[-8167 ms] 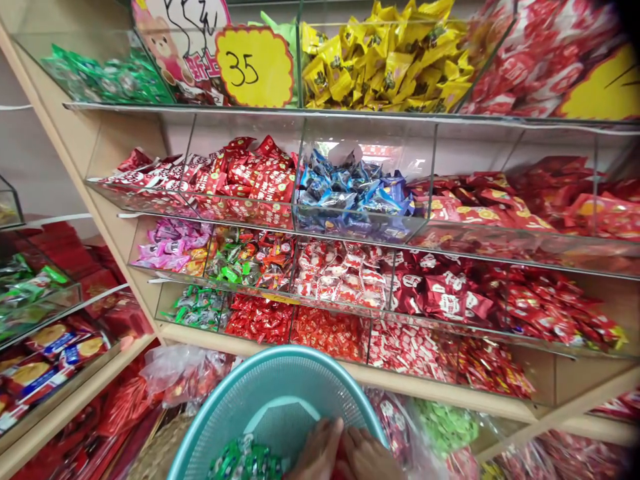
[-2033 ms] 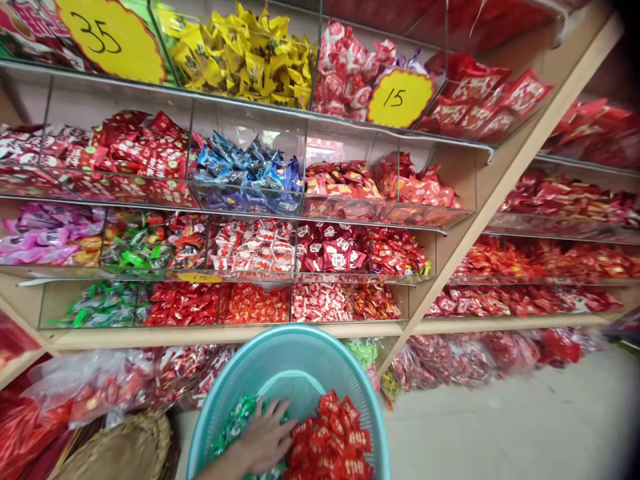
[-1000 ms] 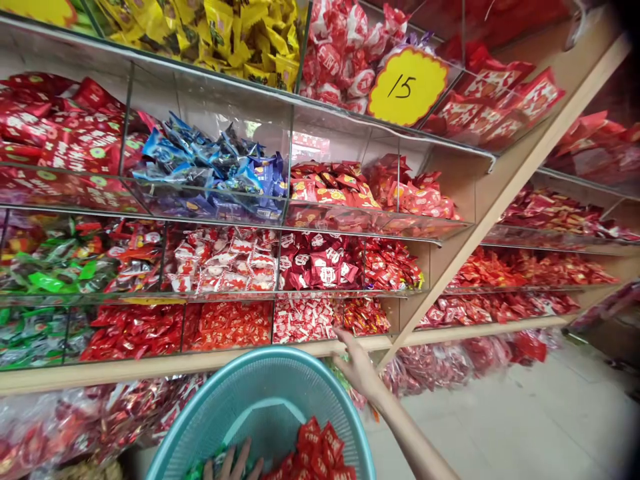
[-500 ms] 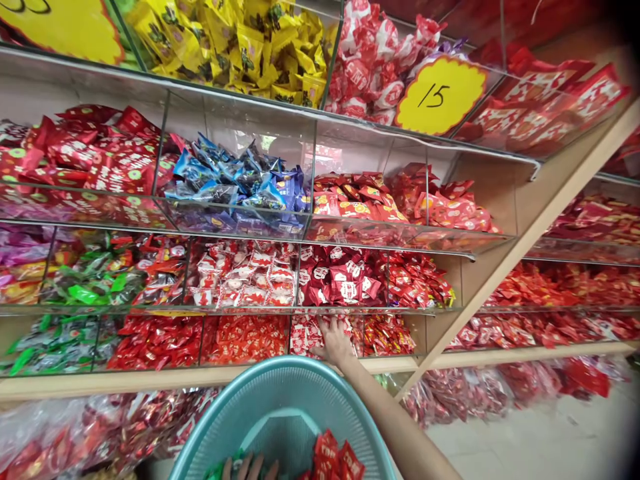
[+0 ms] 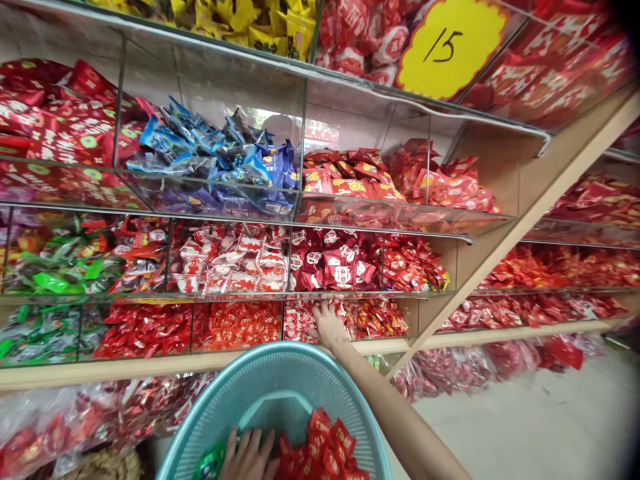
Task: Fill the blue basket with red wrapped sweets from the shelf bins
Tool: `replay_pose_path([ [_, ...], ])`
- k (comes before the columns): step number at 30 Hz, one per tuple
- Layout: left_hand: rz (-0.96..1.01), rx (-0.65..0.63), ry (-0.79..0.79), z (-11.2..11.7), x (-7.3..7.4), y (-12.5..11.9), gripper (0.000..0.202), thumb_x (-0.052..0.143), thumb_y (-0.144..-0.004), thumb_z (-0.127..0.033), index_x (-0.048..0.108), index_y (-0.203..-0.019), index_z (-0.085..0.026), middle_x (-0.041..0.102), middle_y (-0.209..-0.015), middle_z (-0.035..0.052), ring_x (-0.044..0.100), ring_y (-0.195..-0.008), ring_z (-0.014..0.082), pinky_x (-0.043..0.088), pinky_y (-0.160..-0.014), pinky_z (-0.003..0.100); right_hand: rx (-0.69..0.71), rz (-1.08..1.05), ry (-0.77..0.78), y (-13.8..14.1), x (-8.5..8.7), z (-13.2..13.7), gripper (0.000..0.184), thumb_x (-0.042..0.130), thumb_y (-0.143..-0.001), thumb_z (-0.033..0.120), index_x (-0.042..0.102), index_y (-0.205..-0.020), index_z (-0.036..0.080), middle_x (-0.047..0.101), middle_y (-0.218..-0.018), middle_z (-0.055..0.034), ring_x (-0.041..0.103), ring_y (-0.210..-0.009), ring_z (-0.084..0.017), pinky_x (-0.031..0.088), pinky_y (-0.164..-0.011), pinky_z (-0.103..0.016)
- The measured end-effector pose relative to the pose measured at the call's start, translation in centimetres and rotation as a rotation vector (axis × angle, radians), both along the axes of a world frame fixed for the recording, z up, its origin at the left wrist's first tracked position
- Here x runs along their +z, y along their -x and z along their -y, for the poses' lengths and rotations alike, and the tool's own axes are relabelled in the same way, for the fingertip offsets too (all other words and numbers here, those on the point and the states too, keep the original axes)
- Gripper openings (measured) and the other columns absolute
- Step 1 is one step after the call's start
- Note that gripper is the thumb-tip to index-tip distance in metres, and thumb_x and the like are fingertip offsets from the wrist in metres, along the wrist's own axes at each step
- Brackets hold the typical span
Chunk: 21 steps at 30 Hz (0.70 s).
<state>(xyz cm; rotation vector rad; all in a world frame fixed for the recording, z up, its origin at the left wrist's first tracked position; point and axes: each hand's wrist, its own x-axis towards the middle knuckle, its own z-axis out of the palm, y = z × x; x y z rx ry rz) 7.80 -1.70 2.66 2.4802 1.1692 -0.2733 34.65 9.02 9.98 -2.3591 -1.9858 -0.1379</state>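
My right hand (image 5: 329, 328) reaches into a low shelf bin and rests on small red-and-white wrapped candies (image 5: 299, 319). Its fingers are spread, and I see nothing held in them. Below, a teal plastic basket (image 5: 200, 393) with a perforated wall sits close to me. My left hand (image 5: 249, 459) is inside the basket, back of the hand up and fingers apart. Beside it lie a green wrapped packet (image 5: 211, 460) on the left and a pile of red wrapped candies (image 5: 327, 447) on the right. The near rim and my left wrist are out of frame.
Clear-fronted shelf bins hold blue packets (image 5: 200, 150), dark red packets (image 5: 345, 263) and orange-red candies (image 5: 245, 323). A yellow price sign (image 5: 450, 50) hangs above. A slanting wooden post (image 5: 465, 290) stands right of my arm. Bagged candy (image 5: 75, 427) lies under the shelf.
The view has shifted nearer the shelves, and more of the basket's contents and my left hand shows. My right hand stays in the same bin, its fingers slightly more spread.
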Motion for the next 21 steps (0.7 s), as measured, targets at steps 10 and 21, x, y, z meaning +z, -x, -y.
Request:
replay_pose_path([
  [10,-0.073,0.008,0.075,1.5,1.3,-5.5,0.056,0.032,-0.082,-0.022,0.04,-0.137,-0.015,0.041,-0.143,0.0143,0.035,-0.133,0.0297,0.023,-0.111,0.048,0.122,0.034,0.067,0.3,0.5,-0.6,0.048,0.056,-0.085,0.037,0.042,-0.13,0.026,0.04,-0.136,-0.0134,0.038,-0.124,-0.029,0.046,-0.089,-0.037],
  [21,-0.021,0.041,0.136,1.5,1.4,-5.1,0.055,0.029,-0.083,-0.027,0.044,-0.135,-0.018,0.041,-0.144,0.0115,0.039,-0.131,0.0285,0.023,-0.11,0.047,0.123,-0.122,0.023,-1.2,1.6,-0.4,0.036,0.039,-0.093,0.028,0.044,-0.129,0.028,0.045,-0.133,-0.0112,0.05,-0.115,-0.025,0.045,-0.086,-0.033],
])
